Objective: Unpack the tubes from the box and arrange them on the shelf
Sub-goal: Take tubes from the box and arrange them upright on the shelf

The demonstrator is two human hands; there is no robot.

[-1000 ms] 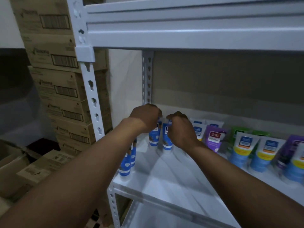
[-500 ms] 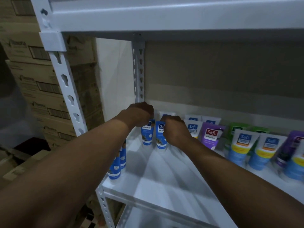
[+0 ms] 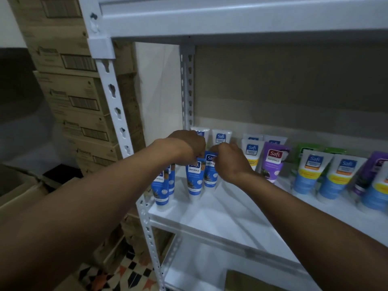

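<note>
A white metal shelf board (image 3: 220, 219) is stretching across the lower middle of the view. It is sitting in a white slotted steel rack (image 3: 113, 97), with patterned tile floor (image 3: 130, 274) showing beneath the near corner. Two bare forearms are reaching in over the board's front edge.

At the board's left edge, a pair of blue plastic tubes (image 3: 162, 189) is standing cap-down, one behind the other. Just right of them, the left hand (image 3: 186, 147) is curling its fingers down over the top of the front blue plastic tube (image 3: 194, 181), gripping it as it is standing cap-down on the board. The right hand (image 3: 227, 162) is pinching the upper edge of the rear blue plastic tube (image 3: 210, 175), which is standing just beside the first and slightly behind it.

Farther back, two white plastic tubes (image 3: 221, 137) are standing at the rear of the board. To the right, a white-and-yellow tube (image 3: 252, 153), a purple tube (image 3: 273, 164), green tubes (image 3: 304, 147) and a row of blue-and-yellow tubes (image 3: 308, 173) are lining the board. Beyond the rack's left side, brown cardboard cartons (image 3: 73, 91) are sitting stacked high.
</note>
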